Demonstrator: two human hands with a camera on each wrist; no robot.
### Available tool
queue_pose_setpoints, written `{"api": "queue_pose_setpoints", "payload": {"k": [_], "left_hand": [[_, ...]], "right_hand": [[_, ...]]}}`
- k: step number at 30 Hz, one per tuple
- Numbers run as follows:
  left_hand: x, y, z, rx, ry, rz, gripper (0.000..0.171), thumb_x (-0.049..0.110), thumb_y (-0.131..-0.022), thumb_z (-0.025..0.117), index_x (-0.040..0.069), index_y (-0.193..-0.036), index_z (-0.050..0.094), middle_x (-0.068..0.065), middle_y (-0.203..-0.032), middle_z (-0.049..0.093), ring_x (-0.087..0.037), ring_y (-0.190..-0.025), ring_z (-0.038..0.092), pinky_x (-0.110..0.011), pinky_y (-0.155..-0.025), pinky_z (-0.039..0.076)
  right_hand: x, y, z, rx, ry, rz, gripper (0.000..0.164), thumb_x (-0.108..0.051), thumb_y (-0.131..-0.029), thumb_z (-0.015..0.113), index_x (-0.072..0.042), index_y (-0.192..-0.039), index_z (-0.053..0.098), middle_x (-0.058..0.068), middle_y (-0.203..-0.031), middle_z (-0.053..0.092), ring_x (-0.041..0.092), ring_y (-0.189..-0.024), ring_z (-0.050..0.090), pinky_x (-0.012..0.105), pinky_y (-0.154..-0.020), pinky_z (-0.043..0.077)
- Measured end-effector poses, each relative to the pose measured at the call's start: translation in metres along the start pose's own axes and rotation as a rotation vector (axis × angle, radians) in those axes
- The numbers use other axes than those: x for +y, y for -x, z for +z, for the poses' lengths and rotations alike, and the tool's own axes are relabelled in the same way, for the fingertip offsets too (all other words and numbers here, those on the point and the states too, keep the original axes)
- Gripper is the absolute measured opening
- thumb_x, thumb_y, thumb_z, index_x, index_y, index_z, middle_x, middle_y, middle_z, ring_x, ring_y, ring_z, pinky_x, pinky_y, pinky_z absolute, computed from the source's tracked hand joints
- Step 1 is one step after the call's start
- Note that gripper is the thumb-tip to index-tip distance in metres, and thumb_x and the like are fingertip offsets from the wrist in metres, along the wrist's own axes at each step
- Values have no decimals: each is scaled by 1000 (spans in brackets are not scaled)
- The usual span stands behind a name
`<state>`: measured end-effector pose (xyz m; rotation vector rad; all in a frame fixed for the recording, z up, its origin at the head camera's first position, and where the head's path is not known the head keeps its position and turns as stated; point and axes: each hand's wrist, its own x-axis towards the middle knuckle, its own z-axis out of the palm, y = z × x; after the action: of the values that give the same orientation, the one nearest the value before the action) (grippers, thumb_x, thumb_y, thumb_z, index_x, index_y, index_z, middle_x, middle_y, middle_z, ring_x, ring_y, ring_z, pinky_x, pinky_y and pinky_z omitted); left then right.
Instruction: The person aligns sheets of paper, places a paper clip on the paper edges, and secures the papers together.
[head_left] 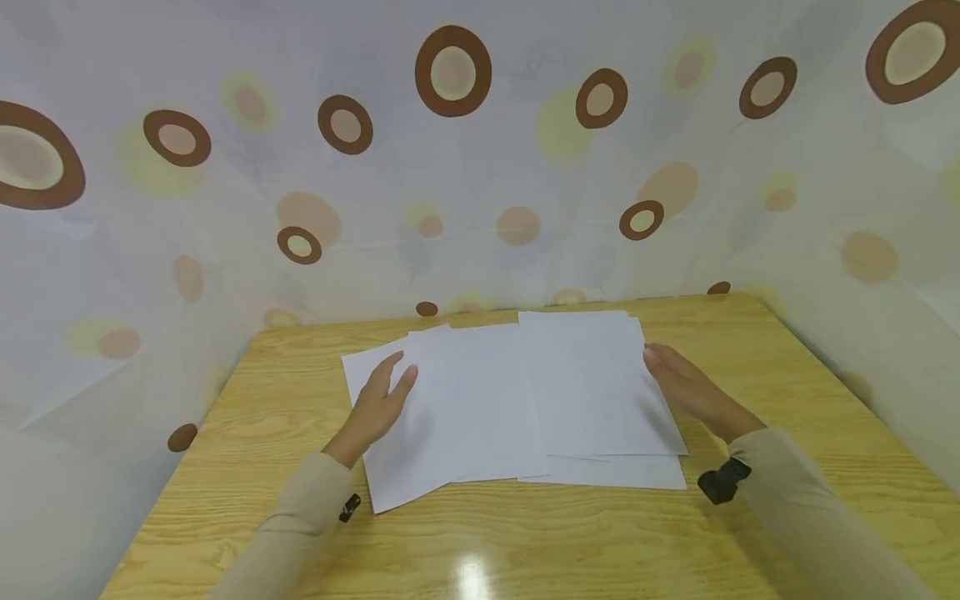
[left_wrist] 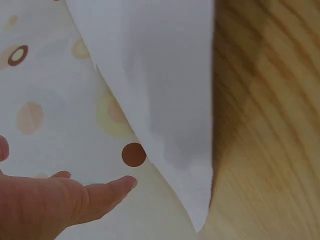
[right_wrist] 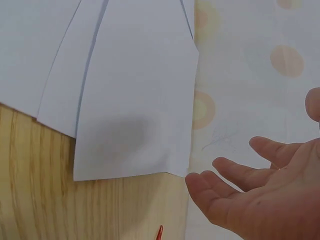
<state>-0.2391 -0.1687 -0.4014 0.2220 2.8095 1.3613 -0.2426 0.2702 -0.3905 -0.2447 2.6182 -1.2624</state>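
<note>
Several white sheets of paper [head_left: 476, 400] overlap in a loose fan across the wooden table. Over the slanted leftmost sheet [head_left: 393, 483] hovers my left hand [head_left: 375, 412], thumb and fingers spread, holding nothing. At the right edge of the right-hand sheet [head_left: 592, 383] is my right hand [head_left: 693, 390], its fingers fairly straight and its palm turned inward. Another sheet [head_left: 622, 473] shows from beneath that one at the front. The right wrist view shows the right fingers [right_wrist: 202, 187] extended and gripping nothing, with stepped paper edges beside them.
The wooden table [head_left: 480, 542] runs up to a white cloth wall [head_left: 480, 167] with brown and yellow circles, which also closes in both sides. Small dark devices sit at both wrists. A small red tip [right_wrist: 159, 233] shows at the bottom of the right wrist view.
</note>
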Motion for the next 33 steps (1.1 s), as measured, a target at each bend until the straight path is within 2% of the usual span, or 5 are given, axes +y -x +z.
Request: {"api": "queue_pose_setpoints", "payload": {"k": [5,14,17,24,33], "left_hand": [[-14,6,-8,8,49,-151,66,47,-102,34,3,-150,20,-23,-156,17,-43,-142,17,-57,-113,19],[-25,14,-17,-56,71,-339,70,42,-102,32,-2,-151,7,-30,-155,6,-48,-141,8,-59,-113,14],[-27,13,-16,-65,39,-360,72,41,-101,33,-4,-151,7,-31,-154,7,-49,-141,8,-60,-112,14],[-29,9,-13,-69,43,-368,70,40,-101,36,-2,-151,9,-30,-154,11,-48,-141,8,-59,-113,13],[-20,10,-7,-86,63,-350,64,34,-102,38,-3,-149,17,-31,-153,14,-49,-140,14,-59,-112,20]], "right_hand": [[4,1,0,-18,-16,70,91,-66,-96,21,5,-150,3,33,-154,5,53,-140,4,68,-108,10],[20,1,0,-76,-110,87,88,-61,-98,24,7,-150,2,35,-153,6,55,-138,11,67,-108,17],[25,1,1,-90,-121,109,90,-63,-97,24,6,-150,1,34,-154,5,55,-137,14,67,-108,16],[24,1,1,-68,-103,125,90,-63,-97,26,8,-149,6,32,-144,21,46,-129,25,65,-106,22],[25,-1,6,-64,-102,158,94,-66,-96,26,8,-149,5,34,-145,21,46,-130,26,63,-106,24]]}}
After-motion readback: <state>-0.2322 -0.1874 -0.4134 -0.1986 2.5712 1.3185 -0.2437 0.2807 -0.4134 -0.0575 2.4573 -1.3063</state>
